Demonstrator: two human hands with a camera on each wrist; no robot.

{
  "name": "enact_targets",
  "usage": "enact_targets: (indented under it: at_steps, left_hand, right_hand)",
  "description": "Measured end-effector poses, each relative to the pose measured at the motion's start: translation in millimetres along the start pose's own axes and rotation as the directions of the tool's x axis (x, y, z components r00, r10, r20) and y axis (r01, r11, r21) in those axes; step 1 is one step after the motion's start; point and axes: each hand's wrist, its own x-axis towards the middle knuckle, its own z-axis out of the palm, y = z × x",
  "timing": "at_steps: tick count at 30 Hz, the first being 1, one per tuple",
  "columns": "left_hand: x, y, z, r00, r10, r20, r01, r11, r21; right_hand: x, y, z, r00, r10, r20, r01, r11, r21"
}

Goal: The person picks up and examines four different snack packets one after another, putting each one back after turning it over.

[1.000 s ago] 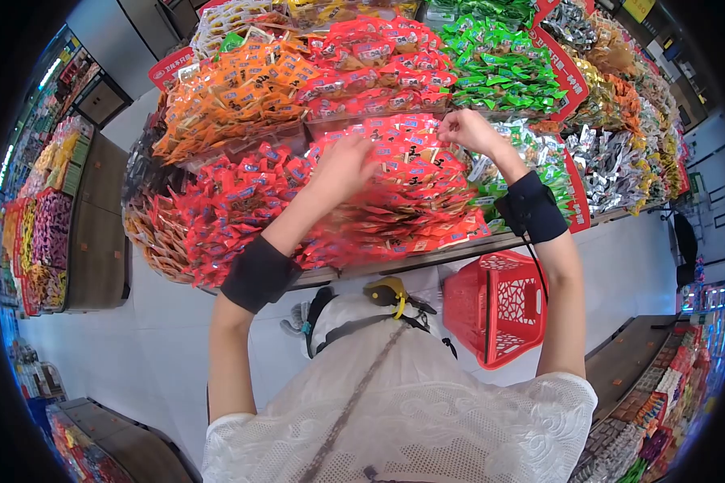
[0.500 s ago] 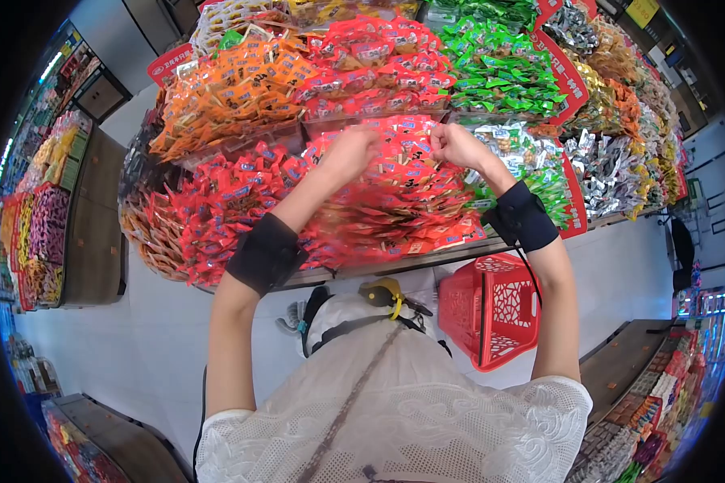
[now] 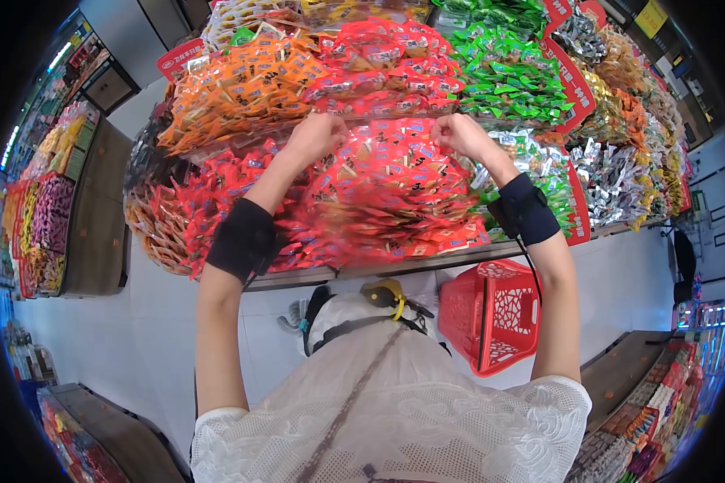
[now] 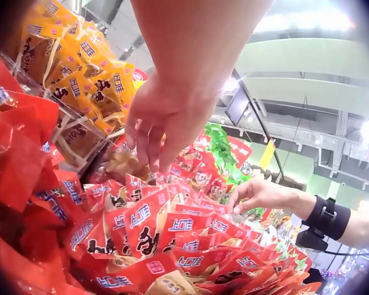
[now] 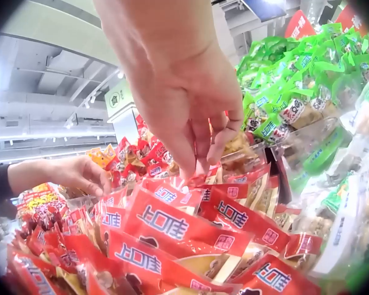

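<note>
Red snack packets [image 3: 403, 173] stand in tight rows in a bin of the sloping display, their printed faces showing in both wrist views. At the far left edge of these rows is my left hand [image 3: 317, 138], its fingers [image 4: 157, 144] hanging loosely down over the packets with nothing seen between them. My right hand [image 3: 465, 137] is at the far right of the same bin. Its thumb and fingers [image 5: 186, 161] pinch the top edge of a red snack packet [image 5: 200, 179], which stands among the others.
Orange packets [image 3: 246, 92] lie beyond to the left, green packets [image 3: 511, 80] beyond to the right. Silver-white packets [image 3: 528, 161] fill the neighbouring right bin beside a red sign strip [image 3: 578, 201]. A red shopping basket [image 3: 459, 318] stands on the floor below the display edge.
My left hand has moved away from me and left, from over the middle rows to their far left edge. My right hand has shifted slightly, staying at the far right of the rows.
</note>
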Motion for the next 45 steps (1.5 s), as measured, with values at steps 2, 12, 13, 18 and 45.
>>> enact_targets:
  at_steps: [2,12,13,18,45]
  left_hand:
    - [1,-8,10,0.999,0.017,0.031,-0.017,1.0,0.004]
    - [6,-16,24,0.991,-0.022,0.133,0.035,0.994,-0.099]
    - [6,-14,22,0.991,-0.017,0.133,0.025,0.998,-0.06]
    - [8,-15,23,0.985,0.0,0.17,-0.013,0.997,0.072]
    - [43,55,63,0.932,0.332,-0.143,-0.24,0.864,0.444]
  right_hand:
    - [7,12,10,0.999,-0.039,0.001,0.039,0.998,-0.05]
    - [-1,16,11,0.999,-0.015,0.041,0.02,0.991,-0.129]
    - [-1,16,12,0.999,-0.014,0.032,0.018,0.992,-0.121]
    - [1,20,15,0.999,0.018,0.048,-0.013,0.994,-0.108]
    - [0,9,15,0.998,-0.032,-0.061,0.024,0.992,-0.12]
